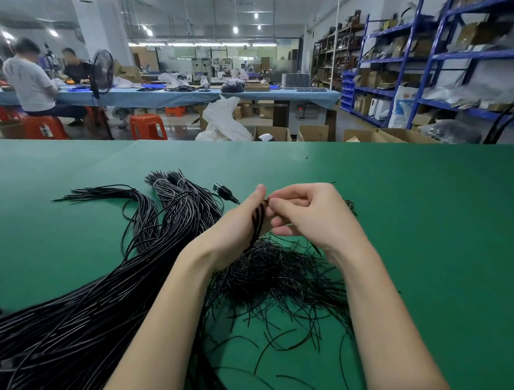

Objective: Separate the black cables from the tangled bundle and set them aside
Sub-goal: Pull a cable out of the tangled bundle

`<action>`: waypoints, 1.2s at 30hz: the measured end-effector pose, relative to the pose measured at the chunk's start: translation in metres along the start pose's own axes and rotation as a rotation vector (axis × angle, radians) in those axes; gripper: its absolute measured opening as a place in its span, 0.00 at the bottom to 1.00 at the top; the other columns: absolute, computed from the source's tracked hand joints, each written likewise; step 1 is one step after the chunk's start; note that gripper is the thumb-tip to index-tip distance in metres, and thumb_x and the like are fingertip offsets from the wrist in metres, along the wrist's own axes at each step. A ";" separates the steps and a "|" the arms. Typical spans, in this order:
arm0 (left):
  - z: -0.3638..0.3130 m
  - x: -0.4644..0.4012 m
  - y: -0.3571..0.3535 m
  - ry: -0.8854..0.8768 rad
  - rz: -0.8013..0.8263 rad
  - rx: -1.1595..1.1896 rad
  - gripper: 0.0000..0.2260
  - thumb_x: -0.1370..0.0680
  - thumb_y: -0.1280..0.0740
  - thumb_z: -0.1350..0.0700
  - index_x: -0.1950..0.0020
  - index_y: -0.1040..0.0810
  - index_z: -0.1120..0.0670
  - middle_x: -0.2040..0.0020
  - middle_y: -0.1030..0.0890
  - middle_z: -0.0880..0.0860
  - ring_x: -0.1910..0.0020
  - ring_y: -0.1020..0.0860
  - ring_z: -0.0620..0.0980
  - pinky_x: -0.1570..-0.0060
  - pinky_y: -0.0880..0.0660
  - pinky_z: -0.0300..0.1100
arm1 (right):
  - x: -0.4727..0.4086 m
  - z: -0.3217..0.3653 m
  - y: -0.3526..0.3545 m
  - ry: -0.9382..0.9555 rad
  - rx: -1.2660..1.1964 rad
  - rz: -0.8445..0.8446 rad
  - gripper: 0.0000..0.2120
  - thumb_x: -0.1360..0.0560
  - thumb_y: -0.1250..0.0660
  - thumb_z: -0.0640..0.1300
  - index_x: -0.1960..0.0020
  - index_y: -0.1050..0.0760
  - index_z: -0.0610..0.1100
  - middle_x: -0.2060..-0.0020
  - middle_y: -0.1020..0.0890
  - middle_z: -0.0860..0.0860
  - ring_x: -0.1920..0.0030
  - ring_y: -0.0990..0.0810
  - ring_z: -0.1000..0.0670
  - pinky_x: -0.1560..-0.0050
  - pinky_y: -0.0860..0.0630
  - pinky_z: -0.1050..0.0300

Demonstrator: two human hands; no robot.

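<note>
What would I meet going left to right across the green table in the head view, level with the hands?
Splayed cable bundle → tied cable bundles → USB plug → left hand, gripping a few black cables → right hand, pinching their ends → bare green table.

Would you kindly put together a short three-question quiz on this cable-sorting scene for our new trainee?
1. True or false: the left hand grips a small bunch of thin black cables.
2. Multiple choice: the black USB plug lies (A) beyond the hands on the green table mat, (B) in the right hand, (C) on an orange plastic stool.
3. Short answer: where do the long bundled black cables lie relative to the loose tangled pile of thin black cables?

Key:
1. True.
2. A.
3. On the person's left of it, stretching towards the near left corner.
</note>
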State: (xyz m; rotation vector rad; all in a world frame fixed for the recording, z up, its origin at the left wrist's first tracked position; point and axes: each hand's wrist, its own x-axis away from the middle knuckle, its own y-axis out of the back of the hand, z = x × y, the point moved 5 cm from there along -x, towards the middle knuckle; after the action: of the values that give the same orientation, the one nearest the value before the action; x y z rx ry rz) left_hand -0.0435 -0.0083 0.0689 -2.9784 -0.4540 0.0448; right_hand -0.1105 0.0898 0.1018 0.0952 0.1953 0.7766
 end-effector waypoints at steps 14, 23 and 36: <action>-0.012 0.001 -0.003 -0.116 -0.018 0.401 0.25 0.14 0.52 0.46 0.31 0.27 0.63 0.33 0.21 0.60 0.34 0.21 0.53 0.39 0.22 0.42 | 0.003 -0.015 0.000 -0.050 0.141 0.013 0.03 0.32 0.19 0.47 0.59 0.12 0.52 0.63 0.12 0.51 0.54 0.12 0.46 0.44 0.17 0.45; -0.009 0.001 0.002 -0.216 0.144 0.266 0.20 0.13 0.50 0.53 0.30 0.28 0.62 0.32 0.22 0.59 0.31 0.24 0.56 0.33 0.26 0.44 | 0.004 -0.015 0.019 -0.111 0.642 0.052 0.19 0.38 0.20 0.64 0.68 0.16 0.48 0.72 0.16 0.54 0.67 0.19 0.55 0.56 0.20 0.56; 0.012 0.031 -0.048 0.061 0.698 -0.123 0.17 0.14 0.50 0.60 0.47 0.22 0.62 0.58 0.14 0.54 0.52 0.15 0.53 0.48 0.22 0.40 | 0.012 0.013 0.007 0.188 0.286 0.441 0.11 0.30 0.23 0.58 0.53 0.14 0.52 0.57 0.13 0.57 0.56 0.15 0.59 0.52 0.22 0.63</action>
State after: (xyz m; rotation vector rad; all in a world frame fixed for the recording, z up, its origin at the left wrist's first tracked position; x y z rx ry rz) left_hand -0.0291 0.0480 0.0627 -3.0795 0.6196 -0.0089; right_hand -0.1041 0.1036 0.1140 0.3443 0.4743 1.1949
